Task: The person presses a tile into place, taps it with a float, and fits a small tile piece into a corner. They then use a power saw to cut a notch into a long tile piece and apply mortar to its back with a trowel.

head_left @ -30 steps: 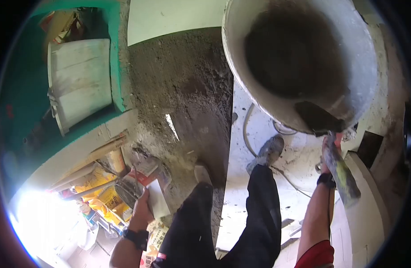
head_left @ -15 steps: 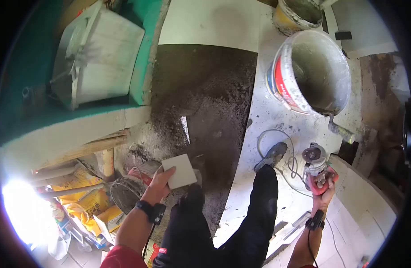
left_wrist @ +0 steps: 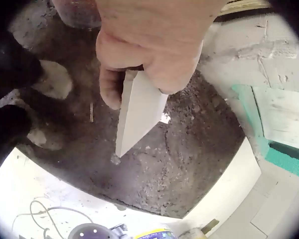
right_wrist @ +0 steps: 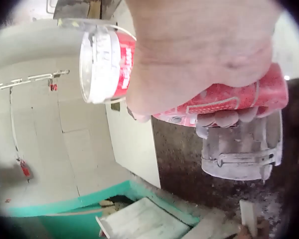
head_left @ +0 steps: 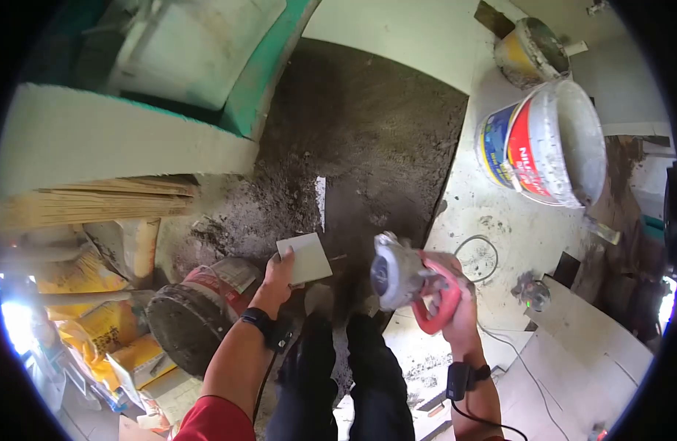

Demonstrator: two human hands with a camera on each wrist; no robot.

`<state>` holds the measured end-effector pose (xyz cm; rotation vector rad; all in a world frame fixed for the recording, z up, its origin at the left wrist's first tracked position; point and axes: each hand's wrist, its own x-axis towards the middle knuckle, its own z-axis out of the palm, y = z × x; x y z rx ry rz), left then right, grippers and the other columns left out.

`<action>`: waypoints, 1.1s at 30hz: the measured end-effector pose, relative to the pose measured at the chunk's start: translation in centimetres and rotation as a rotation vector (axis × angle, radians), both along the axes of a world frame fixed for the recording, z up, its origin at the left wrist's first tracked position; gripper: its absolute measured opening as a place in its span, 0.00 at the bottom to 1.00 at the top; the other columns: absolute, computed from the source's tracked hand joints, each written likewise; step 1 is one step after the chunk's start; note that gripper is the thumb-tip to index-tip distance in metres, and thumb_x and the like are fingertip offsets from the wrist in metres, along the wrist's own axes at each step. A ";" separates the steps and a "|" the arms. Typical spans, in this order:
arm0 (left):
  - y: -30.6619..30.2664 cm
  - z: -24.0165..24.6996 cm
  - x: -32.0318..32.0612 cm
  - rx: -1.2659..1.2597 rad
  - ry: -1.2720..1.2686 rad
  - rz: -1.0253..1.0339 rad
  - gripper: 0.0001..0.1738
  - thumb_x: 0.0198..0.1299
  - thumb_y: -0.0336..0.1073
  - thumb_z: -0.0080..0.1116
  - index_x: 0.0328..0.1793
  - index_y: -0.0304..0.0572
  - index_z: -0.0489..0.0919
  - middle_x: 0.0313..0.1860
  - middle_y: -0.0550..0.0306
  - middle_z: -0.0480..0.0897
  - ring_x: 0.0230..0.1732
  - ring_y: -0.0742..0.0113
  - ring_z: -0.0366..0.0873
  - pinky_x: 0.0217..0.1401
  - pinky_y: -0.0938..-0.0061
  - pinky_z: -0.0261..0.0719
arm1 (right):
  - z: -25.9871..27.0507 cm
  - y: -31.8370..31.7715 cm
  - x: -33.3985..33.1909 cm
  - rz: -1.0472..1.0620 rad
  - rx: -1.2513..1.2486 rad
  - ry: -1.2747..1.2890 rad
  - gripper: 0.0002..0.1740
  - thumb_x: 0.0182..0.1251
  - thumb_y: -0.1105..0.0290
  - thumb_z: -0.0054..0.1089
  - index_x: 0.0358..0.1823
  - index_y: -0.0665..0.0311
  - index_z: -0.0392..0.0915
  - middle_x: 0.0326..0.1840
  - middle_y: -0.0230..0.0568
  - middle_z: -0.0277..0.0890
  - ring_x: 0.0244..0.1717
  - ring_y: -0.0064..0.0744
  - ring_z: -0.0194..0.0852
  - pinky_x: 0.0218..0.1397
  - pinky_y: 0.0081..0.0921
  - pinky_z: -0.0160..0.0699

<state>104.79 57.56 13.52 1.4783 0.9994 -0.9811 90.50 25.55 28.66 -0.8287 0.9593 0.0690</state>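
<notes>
In the head view my left hand [head_left: 278,273] pinches a small pale tile piece [head_left: 310,261] above the dark mortar bed, thumb on its upper face. The left wrist view shows the tile [left_wrist: 139,109] edge-on, its lower corner pointing down. My right hand [head_left: 462,312] grips the red handle of a dusty handheld power cutter [head_left: 401,272]. The cutter hangs to the right of the tile, apart from it, its round grey head towards the tile. In the right wrist view, fingers wrap the red body and a metal guard [right_wrist: 241,154] sticks out beyond them.
A large white bucket [head_left: 544,147] with a handled tool at its rim stands right, a yellow bucket [head_left: 518,55] behind it. A dirty bucket [head_left: 184,323] lies by my left arm. A cable [head_left: 493,275] loops over the pale floor tiles. A white tub [head_left: 199,51] sits upper left.
My right hand has brought the cutter from the far right in to the middle, near the tile. The tile has come forward in my left hand. My right foot has stepped left onto the mortar.
</notes>
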 end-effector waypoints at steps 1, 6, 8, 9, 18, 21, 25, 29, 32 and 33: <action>1.3 -3.8 -0.6 0.008 -0.114 -0.167 0.27 0.66 0.57 0.52 0.58 0.44 0.74 0.45 0.55 0.80 0.41 0.60 0.80 0.34 0.59 0.80 | -2.5 0.9 1.1 0.002 0.078 -0.064 0.30 0.74 0.48 0.41 0.58 0.68 0.72 0.39 0.34 0.77 0.21 0.17 0.66 0.19 0.14 0.63; -0.5 -11.1 -0.3 -0.127 -0.190 -0.190 0.27 0.68 0.56 0.51 0.52 0.36 0.74 0.28 0.56 0.78 0.21 0.66 0.75 0.17 0.71 0.70 | -12.3 3.3 6.0 0.111 -0.055 -0.136 0.33 0.72 0.45 0.45 0.59 0.70 0.73 0.36 0.33 0.72 0.22 0.17 0.64 0.20 0.17 0.65; -1.5 -13.8 -0.2 -0.170 -0.194 -0.131 0.26 0.69 0.56 0.51 0.51 0.36 0.74 0.26 0.58 0.77 0.18 0.68 0.73 0.14 0.72 0.67 | -15.3 3.7 7.3 0.153 -0.104 -0.134 0.33 0.73 0.44 0.45 0.59 0.69 0.73 0.37 0.34 0.72 0.22 0.17 0.65 0.20 0.17 0.66; -1.9 -14.7 -0.1 -0.199 -0.185 -0.079 0.25 0.70 0.56 0.50 0.50 0.37 0.73 0.25 0.59 0.75 0.16 0.69 0.71 0.12 0.73 0.65 | -16.5 4.2 8.0 0.113 -0.154 -0.139 0.31 0.73 0.44 0.47 0.51 0.70 0.74 0.32 0.35 0.72 0.18 0.18 0.62 0.18 0.18 0.63; -2.1 -22.0 -0.8 -0.098 -0.388 -0.145 0.26 0.71 0.52 0.48 0.53 0.31 0.76 0.31 0.54 0.80 0.27 0.62 0.78 0.25 0.65 0.76 | -22.2 6.6 9.5 0.035 -0.334 -0.278 0.21 0.74 0.54 0.46 0.34 0.67 0.71 0.29 0.38 0.74 0.15 0.21 0.62 0.15 0.20 0.62; -2.5 -23.6 -0.4 -0.016 -0.504 -0.273 0.27 0.70 0.52 0.50 0.52 0.30 0.76 0.32 0.50 0.80 0.27 0.59 0.79 0.27 0.65 0.77 | -21.7 7.0 9.8 0.150 -0.324 -0.225 0.19 0.75 0.56 0.44 0.36 0.66 0.72 0.24 0.36 0.70 0.13 0.24 0.62 0.13 0.21 0.61; -3.7 -17.6 -0.5 0.013 -0.341 -0.120 0.27 0.69 0.52 0.51 0.50 0.27 0.77 0.38 0.38 0.83 0.32 0.47 0.82 0.35 0.60 0.79 | -22.0 8.8 10.2 0.096 -0.396 -0.229 0.20 0.75 0.56 0.43 0.39 0.66 0.74 0.21 0.35 0.67 0.11 0.25 0.60 0.12 0.22 0.61; -2.9 -26.0 -1.1 0.089 -0.547 -0.241 0.26 0.69 0.54 0.50 0.52 0.34 0.77 0.34 0.47 0.81 0.25 0.53 0.79 0.19 0.59 0.74 | -22.2 8.7 9.6 0.167 -0.340 -0.173 0.23 0.76 0.53 0.42 0.45 0.67 0.76 0.25 0.34 0.66 0.13 0.24 0.60 0.12 0.22 0.61; -3.3 -23.1 -0.8 0.134 -0.465 -0.229 0.27 0.68 0.52 0.51 0.49 0.27 0.79 0.45 0.29 0.82 0.48 0.36 0.81 0.50 0.53 0.77 | -21.6 8.8 10.1 0.265 -0.382 -0.198 0.27 0.77 0.52 0.37 0.55 0.67 0.77 0.26 0.32 0.65 0.14 0.23 0.61 0.15 0.21 0.62; -3.4 -22.8 -0.8 0.135 -0.459 -0.219 0.27 0.68 0.52 0.51 0.49 0.27 0.79 0.45 0.29 0.82 0.48 0.36 0.81 0.50 0.53 0.77 | -21.8 8.8 10.2 0.291 -0.419 -0.194 0.27 0.77 0.52 0.37 0.57 0.67 0.77 0.26 0.32 0.65 0.14 0.23 0.61 0.15 0.21 0.62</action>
